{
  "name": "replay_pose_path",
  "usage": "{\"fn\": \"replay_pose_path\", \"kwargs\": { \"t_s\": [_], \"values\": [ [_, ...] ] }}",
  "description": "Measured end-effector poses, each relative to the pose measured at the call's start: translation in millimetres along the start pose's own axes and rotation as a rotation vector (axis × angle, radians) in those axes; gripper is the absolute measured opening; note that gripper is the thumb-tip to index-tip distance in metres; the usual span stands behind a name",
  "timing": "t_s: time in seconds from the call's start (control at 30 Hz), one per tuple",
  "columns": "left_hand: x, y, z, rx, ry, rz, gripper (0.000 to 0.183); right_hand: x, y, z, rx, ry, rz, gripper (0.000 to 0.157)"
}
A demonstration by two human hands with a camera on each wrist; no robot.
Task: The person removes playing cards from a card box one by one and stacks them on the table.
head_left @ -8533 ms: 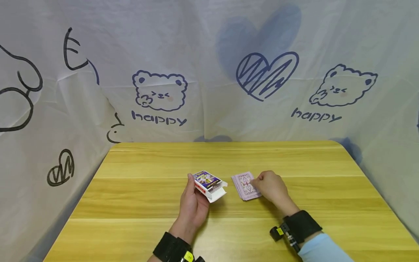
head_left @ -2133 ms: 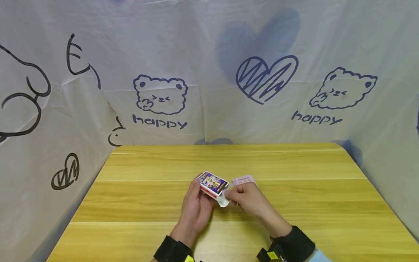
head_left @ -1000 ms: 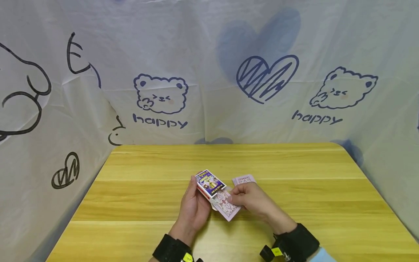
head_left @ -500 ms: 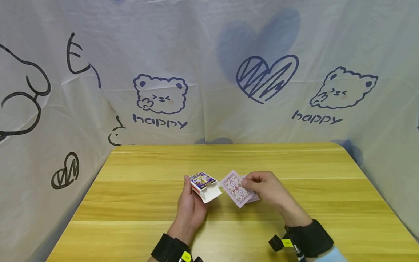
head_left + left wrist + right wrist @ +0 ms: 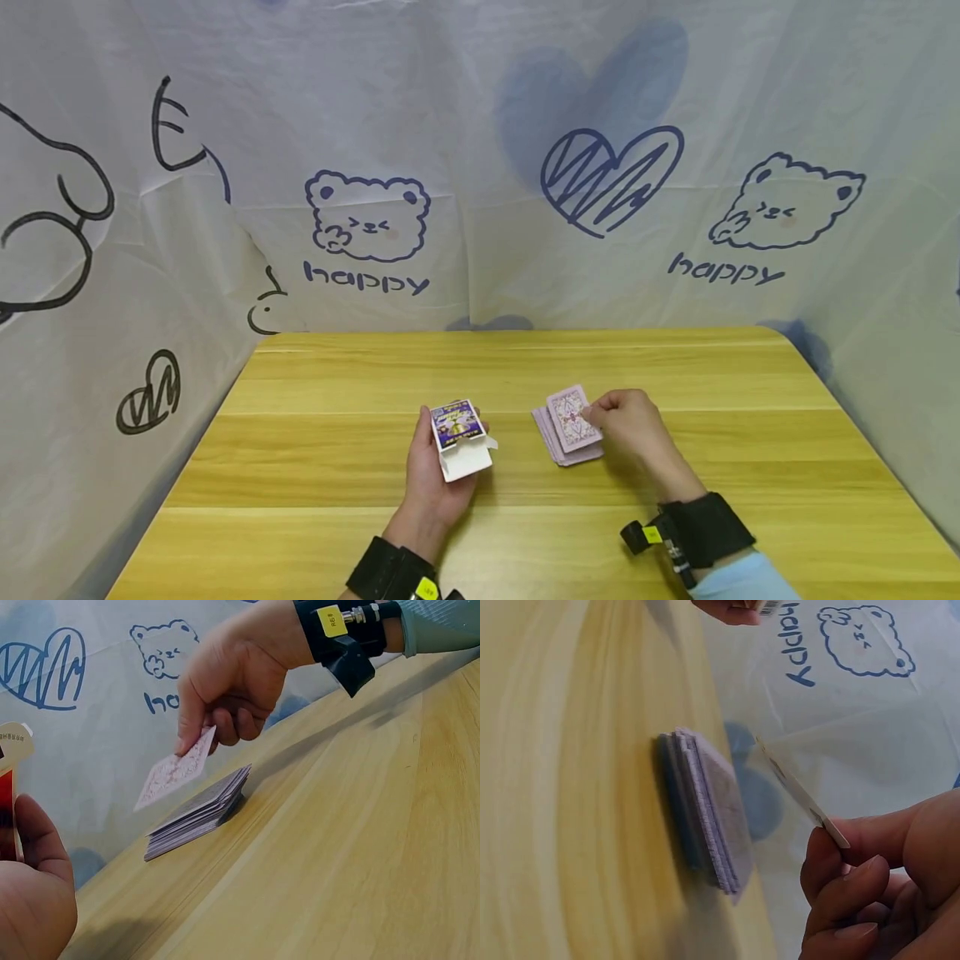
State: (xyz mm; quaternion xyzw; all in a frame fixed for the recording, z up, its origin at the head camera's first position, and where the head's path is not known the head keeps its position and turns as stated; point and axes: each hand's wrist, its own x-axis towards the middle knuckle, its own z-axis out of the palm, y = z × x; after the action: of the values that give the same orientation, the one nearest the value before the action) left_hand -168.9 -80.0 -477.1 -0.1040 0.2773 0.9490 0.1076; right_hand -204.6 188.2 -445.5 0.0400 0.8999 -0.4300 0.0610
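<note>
My left hand (image 5: 431,492) grips a card box (image 5: 458,425) with a purple printed face, thumb along one side and fingers behind it. The box's white end flap (image 5: 467,460) hangs open toward me. Between thumb and fingers, my right hand (image 5: 633,427) pinches a pink-patterned playing card (image 5: 572,417), back side up. That card hovers over a stack of playing cards (image 5: 199,817), and the left wrist view shows a gap between them. Seen from the right wrist, the stack (image 5: 709,814) lies on the table with slightly uneven edges.
A wooden table (image 5: 337,467) spreads under both hands. White cloth (image 5: 480,283) with bear, heart and "happy" drawings hangs behind it and along the sides. Black camera straps (image 5: 708,529) wrap both wrists.
My right hand pulled a card out of the box's open end and carried it right, over the stack. My left hand kept the box, tilting it and shifting it slightly left.
</note>
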Motion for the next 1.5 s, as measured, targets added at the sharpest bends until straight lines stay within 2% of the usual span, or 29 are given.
{"fn": "replay_pose_path", "kwargs": {
  "t_s": [0.23, 0.47, 0.7, 0.87, 1.0, 1.1, 1.27, 1.4, 1.5],
  "values": [
    [-0.8, 0.1, 0.1, -0.002, -0.005, -0.006, 0.071, 3.9, 9.0, 13.7, -0.026, 0.006, 0.003, 0.019],
    [-1.6, -0.6, -1.0, -0.006, -0.02, -0.01, 0.071, 2.8, 12.8, 21.9, -0.175, 0.031, -0.004, 0.022],
    [-1.4, 0.8, -3.3, 0.033, -0.02, -0.016, 0.066, 3.0, 8.4, 28.9, -0.26, 0.053, -0.004, 0.022],
    [-1.7, 0.2, -4.9, 0.086, -0.011, -0.014, 0.049, 4.8, 7.8, 30.6, -0.244, 0.054, -0.022, 0.02],
    [2.3, -0.9, -4.9, 0.168, 0.058, 0.002, 0.053, 5.6, 7.8, 27.2, -0.18, 0.071, -0.02, 0.019],
    [9.2, 0.0, -5.6, 0.402, 0.099, 0.037, 0.052, 6.3, 7.2, 22.7, -0.126, 0.084, -0.019, 0.021],
    [21.2, 6.0, -6.7, 0.96, 0.14, 0.098, 0.05, 8.3, 7.8, 16.1, -0.08, 0.077, -0.002, 0.024],
    [24.1, 8.3, -8.8, 1.311, 0.137, 0.143, 0.057, 6.6, 13.7, 13.3, -0.083, 0.08, -0.003, 0.024],
    [24.6, 7.1, -10.9, 1.576, 0.147, 0.208, 0.059, 2.8, 20.0, 11.3, -0.086, 0.084, -0.001, 0.025]
  ]
}}
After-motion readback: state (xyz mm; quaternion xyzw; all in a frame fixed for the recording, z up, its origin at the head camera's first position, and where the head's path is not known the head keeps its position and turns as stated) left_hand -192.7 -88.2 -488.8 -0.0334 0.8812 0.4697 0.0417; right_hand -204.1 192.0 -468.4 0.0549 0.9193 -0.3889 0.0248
